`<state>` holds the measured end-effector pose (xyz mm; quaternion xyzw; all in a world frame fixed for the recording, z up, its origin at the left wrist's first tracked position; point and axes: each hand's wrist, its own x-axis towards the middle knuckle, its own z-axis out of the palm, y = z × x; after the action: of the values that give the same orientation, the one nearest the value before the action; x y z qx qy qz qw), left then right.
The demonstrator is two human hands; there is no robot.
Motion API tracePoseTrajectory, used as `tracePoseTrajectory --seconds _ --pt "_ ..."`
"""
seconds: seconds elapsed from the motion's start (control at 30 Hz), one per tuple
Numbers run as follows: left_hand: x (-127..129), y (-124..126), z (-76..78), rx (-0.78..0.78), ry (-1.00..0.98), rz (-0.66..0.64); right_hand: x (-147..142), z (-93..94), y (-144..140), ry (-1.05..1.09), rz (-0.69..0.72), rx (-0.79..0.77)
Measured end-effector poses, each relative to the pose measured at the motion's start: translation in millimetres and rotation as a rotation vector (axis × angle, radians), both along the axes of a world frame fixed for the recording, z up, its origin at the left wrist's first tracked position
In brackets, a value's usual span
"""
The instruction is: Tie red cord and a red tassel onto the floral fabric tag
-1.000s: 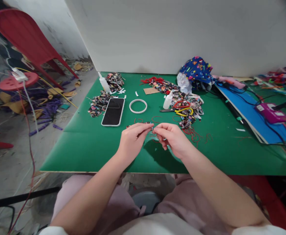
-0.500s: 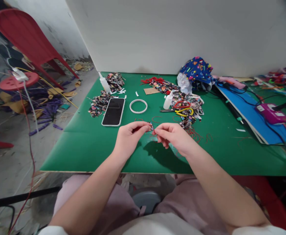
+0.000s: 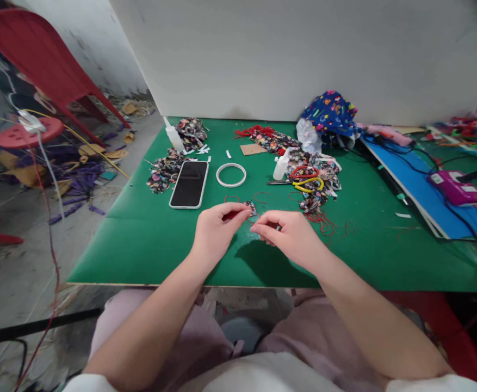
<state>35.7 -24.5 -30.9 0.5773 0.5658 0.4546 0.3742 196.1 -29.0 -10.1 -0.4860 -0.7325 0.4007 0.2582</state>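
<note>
Over the green tabletop, my left hand (image 3: pixel 222 226) pinches a small piece of dark floral fabric (image 3: pixel 251 207) between thumb and fingertips. Close to its right, my right hand (image 3: pixel 285 231) has thumb and fingers pressed together; a thin red cord (image 3: pixel 255 219) seems to run between the two hands, though its ends are hidden by the fingers. Short red cord pieces (image 3: pixel 261 197) lie just beyond the hands. A tangle of red cord (image 3: pixel 323 222) rests to the right of my right hand, beside a pile of floral fabric pieces (image 3: pixel 328 166).
Past my hands lie a phone (image 3: pixel 189 185), a white tape ring (image 3: pixel 230 175), yellow-and-red-handled scissors (image 3: pixel 307 184) and a small white bottle (image 3: pixel 280 167). Another bottle (image 3: pixel 175 137) stands at the back left. Blue folder (image 3: pixel 417 190) and cables occupy the right, and a white board (image 3: pixel 262 60) closes off the back.
My right hand has shifted slightly down and left, its fingers now more curled. My left hand stays nearly in place with the fabric piece. The whole view has tilted a little.
</note>
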Motion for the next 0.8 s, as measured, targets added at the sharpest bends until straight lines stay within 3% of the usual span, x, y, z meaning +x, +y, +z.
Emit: tracePoseTrajectory --seconds 0.2,0.33,0.43,0.67,0.8 --pt "0.4 -3.4 3.4 0.058 0.142 -0.023 -0.6 -5.9 -3.3 -0.207 -0.056 0.612" --pt "-1.1 -3.7 3.6 0.063 0.171 -0.037 -1.1 -12.6 -0.4 -0.157 0.019 0.803" --pt "-2.2 -3.3 3.5 0.059 0.154 -0.054 -0.5 -12.8 2.9 -0.016 0.012 0.757" --pt "-2.1 0.8 1.8 -0.045 -0.071 -0.145 1.1 -11.0 7.7 0.139 -0.153 0.388" --pt "-2.3 1.8 4.3 -0.101 -0.101 -0.172 0.6 -12.6 8.8 0.210 -0.234 0.229"
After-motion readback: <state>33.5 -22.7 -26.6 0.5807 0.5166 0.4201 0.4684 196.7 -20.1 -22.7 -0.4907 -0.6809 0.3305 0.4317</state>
